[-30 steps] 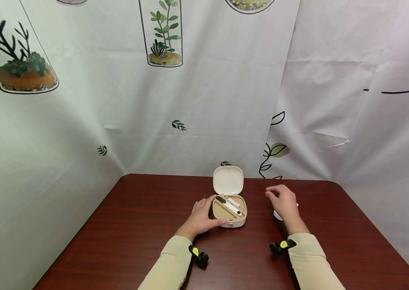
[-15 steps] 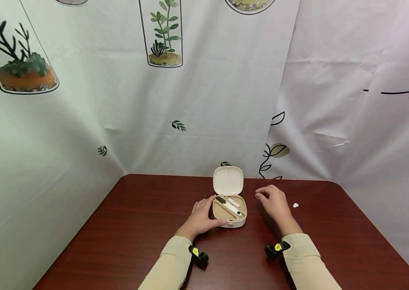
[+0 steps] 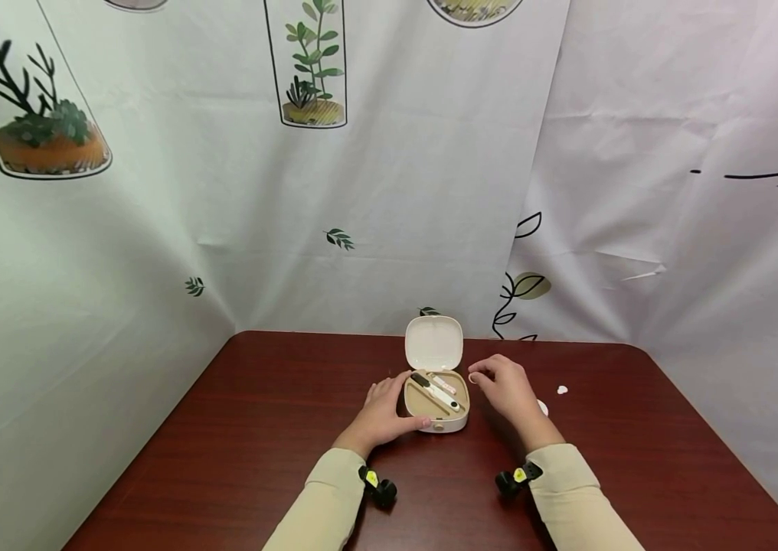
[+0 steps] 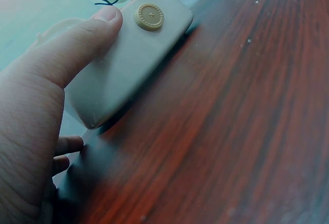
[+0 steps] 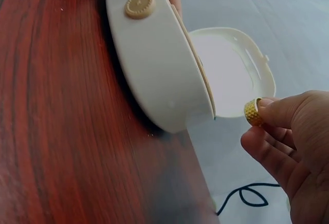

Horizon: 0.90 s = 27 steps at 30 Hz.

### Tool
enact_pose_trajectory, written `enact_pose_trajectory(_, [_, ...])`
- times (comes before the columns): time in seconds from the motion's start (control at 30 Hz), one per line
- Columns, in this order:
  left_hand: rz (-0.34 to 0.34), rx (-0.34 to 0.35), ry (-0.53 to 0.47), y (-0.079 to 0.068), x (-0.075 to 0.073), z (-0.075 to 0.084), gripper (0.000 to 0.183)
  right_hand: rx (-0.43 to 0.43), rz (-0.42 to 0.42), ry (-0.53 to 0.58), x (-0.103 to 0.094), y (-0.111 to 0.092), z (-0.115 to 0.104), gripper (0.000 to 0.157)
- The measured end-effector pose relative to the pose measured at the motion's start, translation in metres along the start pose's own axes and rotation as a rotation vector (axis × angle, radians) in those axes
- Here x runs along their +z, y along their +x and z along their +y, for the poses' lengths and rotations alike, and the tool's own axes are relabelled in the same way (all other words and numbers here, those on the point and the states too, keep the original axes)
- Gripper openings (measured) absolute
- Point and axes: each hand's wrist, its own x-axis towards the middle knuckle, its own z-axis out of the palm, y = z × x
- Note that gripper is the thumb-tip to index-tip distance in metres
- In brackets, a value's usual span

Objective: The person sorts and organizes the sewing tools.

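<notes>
A small cream sewing box [image 3: 456,423] stands on the table with its white lid [image 3: 434,342] raised. My left hand [image 3: 380,413] holds its left side, the thumb on the front near the round tan button [image 5: 139,5]. In the box's tan tray lie a white tool with a dark end [image 3: 440,394] and a smaller pale piece [image 3: 446,385]. Just right of the box, my right hand [image 3: 509,394] pinches a gold dimpled thimble [image 5: 252,112] between thumb and fingers. The right wrist view shows the thimble apart from the box, near the lid.
On the dark red wooden table [image 3: 258,459], a small white piece [image 3: 562,390] lies to the right. A white disc [image 3: 543,408] is partly hidden behind my right wrist. White printed cloth [image 3: 375,191] hangs behind the table's far edge.
My right hand has moved left toward the box with the thimble, uncovering the small white piece behind it. The left hand and the box have stayed still.
</notes>
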Motion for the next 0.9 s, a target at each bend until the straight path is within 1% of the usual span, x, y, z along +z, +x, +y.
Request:
enact_pose_trajectory(0.3, [0.002,0.000,0.003,0.001,0.002,-0.002,0.103,0.031,-0.068,0.012,0.005,-0.001,-0.009,0.007])
enact_pose_trajectory(0.47, [-0.004,-0.003,0.003,0.001,0.002,-0.002,0.103,0.032,-0.096,0.012,0.009,-0.002,-0.011,0.006])
enact_pose_trajectory(0.7, [-0.004,-0.002,0.010,0.000,0.002,-0.001,0.103,0.021,-0.138,-0.010,0.013,-0.002,-0.011,0.005])
enact_pose_trajectory(0.9, [0.002,0.004,0.013,0.001,0.002,-0.001,0.103,0.039,-0.154,-0.024,0.017,-0.003,-0.010,0.006])
